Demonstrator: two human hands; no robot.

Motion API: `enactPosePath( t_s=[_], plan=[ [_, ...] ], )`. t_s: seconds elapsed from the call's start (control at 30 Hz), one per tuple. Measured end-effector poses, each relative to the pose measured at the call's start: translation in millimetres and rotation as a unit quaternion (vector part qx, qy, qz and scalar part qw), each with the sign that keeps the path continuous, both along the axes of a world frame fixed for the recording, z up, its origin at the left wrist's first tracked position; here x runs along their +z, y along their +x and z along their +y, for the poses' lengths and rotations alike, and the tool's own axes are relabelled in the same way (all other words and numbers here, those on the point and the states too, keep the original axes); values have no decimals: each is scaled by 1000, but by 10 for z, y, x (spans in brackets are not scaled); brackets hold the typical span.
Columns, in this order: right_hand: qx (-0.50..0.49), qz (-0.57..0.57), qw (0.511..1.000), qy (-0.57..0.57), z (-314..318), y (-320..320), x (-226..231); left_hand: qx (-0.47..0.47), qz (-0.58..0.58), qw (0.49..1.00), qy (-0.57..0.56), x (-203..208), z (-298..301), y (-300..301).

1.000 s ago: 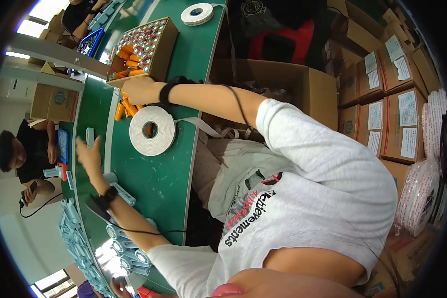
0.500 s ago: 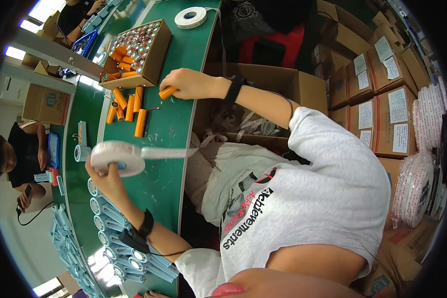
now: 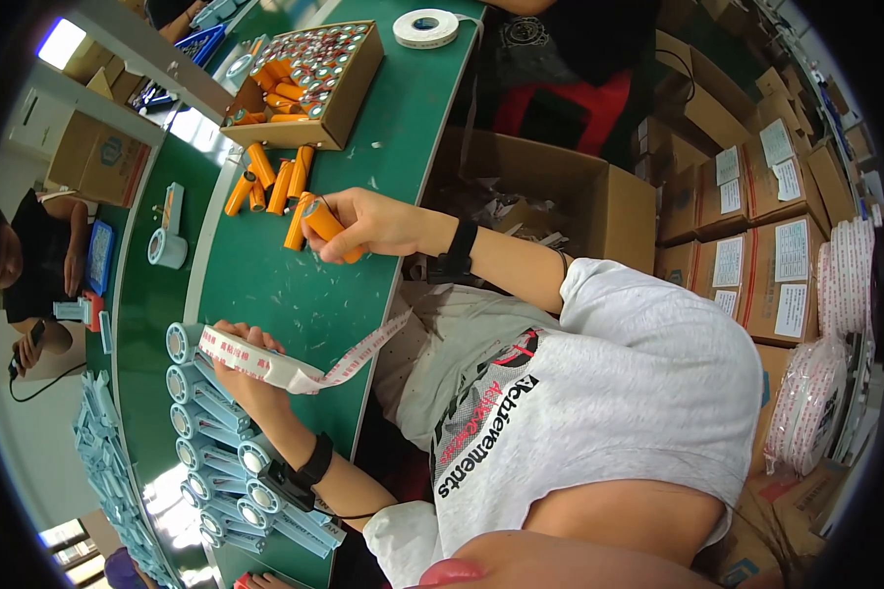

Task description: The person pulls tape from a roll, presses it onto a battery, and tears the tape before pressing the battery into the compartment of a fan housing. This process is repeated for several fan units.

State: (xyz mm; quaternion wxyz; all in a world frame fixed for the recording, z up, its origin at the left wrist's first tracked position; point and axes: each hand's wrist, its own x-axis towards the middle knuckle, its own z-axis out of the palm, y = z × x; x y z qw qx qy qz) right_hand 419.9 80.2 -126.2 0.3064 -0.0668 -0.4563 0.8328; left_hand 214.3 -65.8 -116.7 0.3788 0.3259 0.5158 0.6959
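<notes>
Here, an orange cylindrical cell (image 3: pixel 326 224) was gripped in the right hand (image 3: pixel 368 221) fingers above the green counter (image 3: pixel 295 294) middle; a tape roll (image 3: pixel 250 355) was clasped by the left hand (image 3: pixel 250 378) near its front edge. Judged: taping stage; the loose tape end would need bringing onto the cell.

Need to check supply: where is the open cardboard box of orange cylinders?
In the head view, the cardboard box of orange cylinders sits upper left on the green table, beside the white tape roll.

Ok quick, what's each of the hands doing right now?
Left hand: closed on a roll of tape, its loose strip trailing.
Right hand: closed on orange cylindrical cells.
</notes>
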Motion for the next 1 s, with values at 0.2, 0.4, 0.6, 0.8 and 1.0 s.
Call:
enactPosePath(
  t_s=[0.2,0.4,0.6,0.8,1.0],
  plan=[
    [87,-168,979,77,-495,-113,191,143,300,943,-10,-5,-44,-135],
    [-8,-138,990,16,-855,-92,0,243,185,952,8,-39,-107,-381],
    [76,-258,953,138,-582,374,-274,271,80,957,59,-18,-139,-395],
    [-96,-54,987,113,-454,101,78,285,132,949,43,-52,-90,-340],
    [-149,-69,954,249,-606,-737,378,353,386,850,-67,-107,-42,-70]
  ],
)
